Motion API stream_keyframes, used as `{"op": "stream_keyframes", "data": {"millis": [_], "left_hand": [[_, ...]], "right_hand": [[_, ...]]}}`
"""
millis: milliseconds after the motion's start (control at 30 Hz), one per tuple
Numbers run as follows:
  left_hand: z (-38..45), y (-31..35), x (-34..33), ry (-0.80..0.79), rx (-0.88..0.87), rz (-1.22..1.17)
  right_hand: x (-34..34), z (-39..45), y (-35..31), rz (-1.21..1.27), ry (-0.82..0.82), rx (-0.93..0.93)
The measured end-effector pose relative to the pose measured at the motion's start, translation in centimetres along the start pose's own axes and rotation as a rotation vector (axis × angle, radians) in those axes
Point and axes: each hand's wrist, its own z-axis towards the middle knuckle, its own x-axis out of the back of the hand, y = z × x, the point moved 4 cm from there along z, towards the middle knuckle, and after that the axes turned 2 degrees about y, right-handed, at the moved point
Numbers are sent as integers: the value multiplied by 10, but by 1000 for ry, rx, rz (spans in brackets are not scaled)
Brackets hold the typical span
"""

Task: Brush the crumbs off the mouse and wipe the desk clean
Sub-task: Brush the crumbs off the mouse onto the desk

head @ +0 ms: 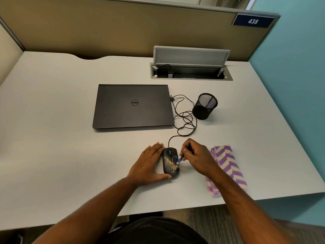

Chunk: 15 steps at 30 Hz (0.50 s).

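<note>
Mouse (170,162): black, wired, lying on the white desk (70,147) near its front edge, in front of the laptop's right corner. Tan crumbs (171,164) scattered in a band across its back, thickest toward the right rear; a few specks on the desk just left of it.

Left hand (149,164): laid against the mouse's left side, fingers straight and together along the flank, thumb hooked round the rear end, steadying it.

Right hand (197,156): fingers curled, pinching a small blue brush (183,154) pen-fashion; bristle end down, touching the mouse's right side at the crumb line.

Cloth (226,166): purple-and-cream chevron stripe, folded, lying on the desk just right of the right hand, partly under the forearm.

Cable (184,118): black, loosely looped, running from the mouse's nose to the laptop's right edge.

Laptop (133,106): dark grey, lid closed, flat on the desk behind the mouse.

Pen holder (204,106): black mesh cup, upright, right of the laptop, beside the cable loops.

Cable tray (190,71): recessed at the desk's rear, grey lid raised.

Partition plate (253,21): blue, numbered 438.
</note>
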Motion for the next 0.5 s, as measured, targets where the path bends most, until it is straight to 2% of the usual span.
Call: {"op": "stream_keyframes", "data": {"millis": [167,333,500], "left_hand": [[0,1,0,5,-11,-11],[0,1,0,26,-13,5],[0,0,0,18,-11,-1]], "right_hand": [[-5,0,-19,141,12,60],[-25,-1,-30,29,-93,85],[-11,-14,-12,14,-63,66]]}}
